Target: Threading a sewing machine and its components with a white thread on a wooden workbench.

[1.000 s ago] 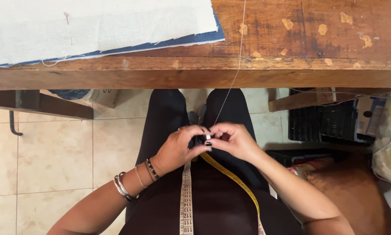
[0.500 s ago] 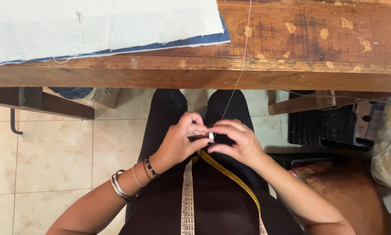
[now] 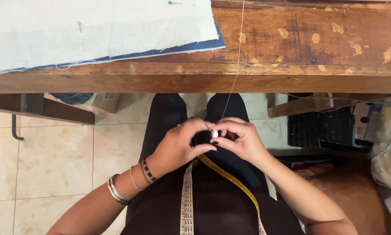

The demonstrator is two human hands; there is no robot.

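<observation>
My left hand (image 3: 182,143) and my right hand (image 3: 241,138) meet over my lap, below the edge of a worn wooden table (image 3: 300,56). Their fingertips pinch a small white object (image 3: 214,133) between them. A thin white thread (image 3: 235,65) runs from the fingers up across the table top and out of view. What the small object is I cannot tell. A tape measure (image 3: 187,196) hangs from my neck down my dark clothes, one side white, the other yellow. Bracelets sit on my left wrist.
A pale grey cloth (image 3: 95,30) lies over a blue denim piece (image 3: 195,47) on the table's left part. A black crate (image 3: 326,128) and patterned fabric (image 3: 389,148) stand at the right on the tiled floor (image 3: 52,161). A cardboard box (image 3: 106,101) sits under the table.
Both hands have shifted slightly and kept pinching at the thread; the view has tilted a little so more of the table shows.
</observation>
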